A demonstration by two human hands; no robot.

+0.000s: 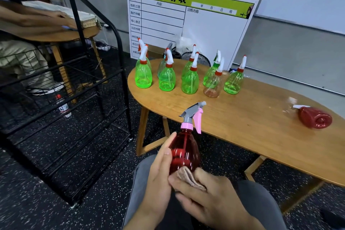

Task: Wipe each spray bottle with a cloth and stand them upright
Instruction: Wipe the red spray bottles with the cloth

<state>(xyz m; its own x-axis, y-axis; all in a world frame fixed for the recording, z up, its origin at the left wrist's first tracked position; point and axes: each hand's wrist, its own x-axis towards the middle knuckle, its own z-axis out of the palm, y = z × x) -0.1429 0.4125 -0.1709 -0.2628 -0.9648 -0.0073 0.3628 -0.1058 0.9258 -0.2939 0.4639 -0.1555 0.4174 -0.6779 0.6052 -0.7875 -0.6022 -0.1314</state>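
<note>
Red translucent plastic fills the near centre: a red spray bottle (183,152) with a pink collar, pink trigger and grey nozzle head is held upright above the person's lap, off the worktop. The left hand (158,175) wraps its side, fingers lying along the bottle's left flank and thumb towards the near side. The right hand (207,198) pinches a folded pinkish-beige cloth (188,177) and presses it against the bottle's lower right part, so the two hands sit close together, touching at the bottle's base.

The oval wooden worktop (252,127) stretches from the centre to the right. At its far left end stand upright spray bottles in two loose rows: green spray bottles (143,75) with red collars and white nozzles, and among them a clear brownish spray bottle (212,85) in the near row. How many stand in the far row is hard to count, as they overlap. Well apart from them, at the right end, a second red spray bottle (314,117) lies on its side, its white nozzle pointing left.

A printed planning board (186,20) with a green header leans against the grey wall behind the bottles. To the left stands a black wire rack (74,99), with a small bottle (62,106) on the speckled floor behind it. Far left, another person's arm (31,17) rests on a round wooden table (61,33).
</note>
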